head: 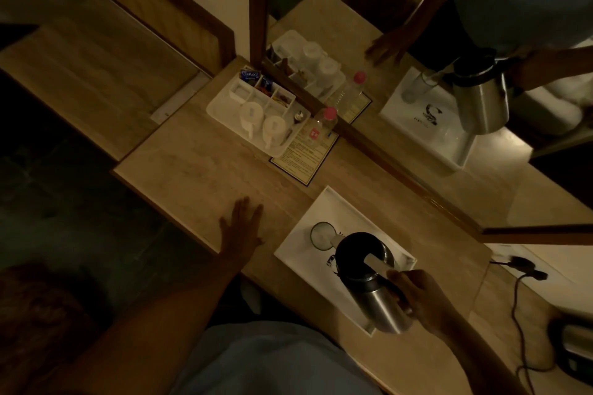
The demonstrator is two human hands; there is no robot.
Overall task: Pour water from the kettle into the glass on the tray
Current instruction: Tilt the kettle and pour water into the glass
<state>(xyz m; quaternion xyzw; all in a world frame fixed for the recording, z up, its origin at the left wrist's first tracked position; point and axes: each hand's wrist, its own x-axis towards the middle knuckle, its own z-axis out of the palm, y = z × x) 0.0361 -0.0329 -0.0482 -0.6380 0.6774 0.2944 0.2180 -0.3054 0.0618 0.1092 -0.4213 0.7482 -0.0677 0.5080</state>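
Observation:
A steel kettle [378, 295] with a black lid is tilted over the white tray [298, 250], its spout at the rim of the clear glass [322, 234]. The glass stands upright at the tray's left end. My right hand [417, 295] is shut on the kettle's handle. My left hand [242, 228] lies flat, fingers spread, on the wooden counter [199, 167] left of the tray, holding nothing. Any water stream is too dim to make out.
A white caddy [221, 109] with two upturned cups and tea sachets sits at the back, next to a pink-capped bottle [321, 128] on a printed card. A mirror [449, 74] runs along the back. The kettle base [574, 346] and cord lie at the right.

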